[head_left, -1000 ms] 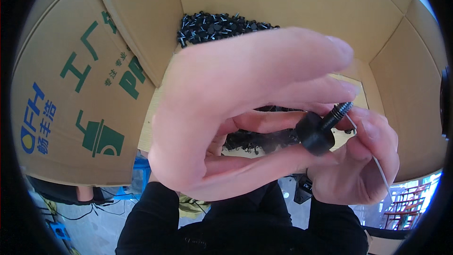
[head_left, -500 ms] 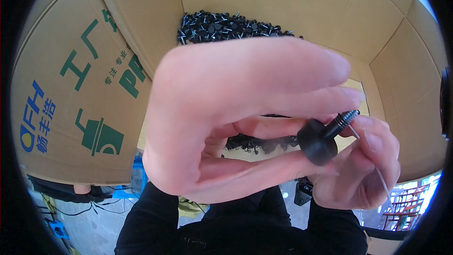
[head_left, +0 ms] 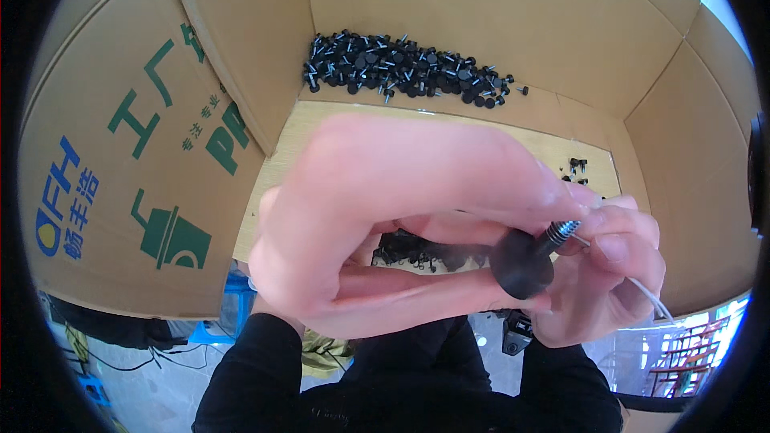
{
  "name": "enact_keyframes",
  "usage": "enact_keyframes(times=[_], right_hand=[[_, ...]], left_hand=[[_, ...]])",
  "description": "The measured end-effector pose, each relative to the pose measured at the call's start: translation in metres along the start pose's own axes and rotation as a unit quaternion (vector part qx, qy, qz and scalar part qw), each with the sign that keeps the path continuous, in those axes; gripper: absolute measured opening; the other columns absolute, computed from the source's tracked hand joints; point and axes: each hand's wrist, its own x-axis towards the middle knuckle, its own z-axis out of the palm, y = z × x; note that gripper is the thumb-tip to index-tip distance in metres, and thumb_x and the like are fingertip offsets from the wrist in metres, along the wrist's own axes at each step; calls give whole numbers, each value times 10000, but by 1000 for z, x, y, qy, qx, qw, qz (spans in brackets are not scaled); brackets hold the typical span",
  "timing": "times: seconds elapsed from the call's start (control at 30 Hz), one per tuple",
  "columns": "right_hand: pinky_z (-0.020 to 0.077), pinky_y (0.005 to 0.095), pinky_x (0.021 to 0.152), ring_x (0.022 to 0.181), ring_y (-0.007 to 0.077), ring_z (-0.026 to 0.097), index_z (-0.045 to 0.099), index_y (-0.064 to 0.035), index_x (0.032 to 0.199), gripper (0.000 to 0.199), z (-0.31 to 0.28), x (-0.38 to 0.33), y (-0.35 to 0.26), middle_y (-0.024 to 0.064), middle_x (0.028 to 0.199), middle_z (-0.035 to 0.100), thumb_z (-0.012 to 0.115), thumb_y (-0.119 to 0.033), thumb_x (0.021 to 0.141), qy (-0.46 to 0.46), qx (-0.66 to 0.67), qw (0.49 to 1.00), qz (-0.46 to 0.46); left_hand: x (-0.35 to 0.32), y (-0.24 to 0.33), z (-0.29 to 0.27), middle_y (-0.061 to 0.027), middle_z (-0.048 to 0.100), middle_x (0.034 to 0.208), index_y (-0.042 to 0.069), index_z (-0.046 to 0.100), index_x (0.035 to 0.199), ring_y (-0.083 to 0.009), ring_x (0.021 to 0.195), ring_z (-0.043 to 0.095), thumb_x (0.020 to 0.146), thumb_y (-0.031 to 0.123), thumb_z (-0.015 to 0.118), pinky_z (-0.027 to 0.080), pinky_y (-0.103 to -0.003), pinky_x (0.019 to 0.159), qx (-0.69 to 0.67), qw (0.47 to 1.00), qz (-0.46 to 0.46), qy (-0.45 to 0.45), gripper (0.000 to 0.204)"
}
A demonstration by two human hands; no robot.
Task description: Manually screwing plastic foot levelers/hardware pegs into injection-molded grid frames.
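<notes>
My left hand (head_left: 313, 200) is closed, pinching a black screw (head_left: 521, 263) with a wide round head between thumb and fingers. The head faces me, and the metal thread points up and right. Beside it, my right hand (head_left: 601, 273) is closed on a thin pale strand (head_left: 646, 292), which runs from near the thread out past the lower fingers. Whether the strand touches the screw I cannot tell. Behind my left hand, a dark heap of small parts with curled scraps (head_left: 425, 252) shows through the gap between thumb and fingers.
A pile of similar black-headed screws (head_left: 401, 68) lies against the back cardboard wall (head_left: 465, 0). Some small black pieces (head_left: 577, 165) rest at the right of the pale tabletop (head_left: 281, 144). Cardboard side walls (head_left: 160, 192) rise left and right. A blue stool (head_left: 233, 305) stands below left.
Both hands have shifted slightly left with the screw. My left fingers have curled lower over it, and the right fingers have moved closer to its thread. More of the screw pile shows.
</notes>
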Motion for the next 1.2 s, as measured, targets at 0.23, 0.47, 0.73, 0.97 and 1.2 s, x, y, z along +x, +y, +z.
enact_keyframes(times=[0.23,0.47,0.73,0.97,1.2], right_hand=[[430,270,652,802,164,490,500,-90,1161,243,-1,-5,6,119,1002,513,609,-101,944,-28,103,994,9],[454,292,725,854,186,450,543,-70,1024,214,21,-33,12,101,1008,483,686,-63,865,140,314,939,-25],[491,266,818,878,155,538,564,-35,990,221,50,-44,41,114,944,559,707,-48,823,242,476,834,-140],[485,248,804,910,143,559,583,-42,934,252,42,-46,36,101,973,582,757,-48,752,223,439,867,-76],[478,231,789,942,130,579,601,-48,878,283,32,-51,26,88,1002,605,806,-47,682,203,416,886,-12]], left_hand=[[16,2,2,-262,449,1395,-95,304,1419,-409,1328,385,943,16,312,303,-510,1142,-211,967,-43,-140,489],[38,13,13,-298,465,1325,-86,287,1357,-428,1292,402,869,-30,365,330,-512,1090,-226,959,33,-165,497],[50,4,22,-381,564,1092,-85,362,1116,-423,1027,652,634,-270,717,583,-418,865,-23,957,277,-87,626],[54,8,19,-445,508,1192,-125,347,1165,-434,1107,616,667,-262,696,558,-454,910,49,969,217,-104,623],[51,-9,25,-420,511,1223,-114,355,1209,-417,1103,614,703,-246,672,547,-431,894,-38,947,306,-86,612]])
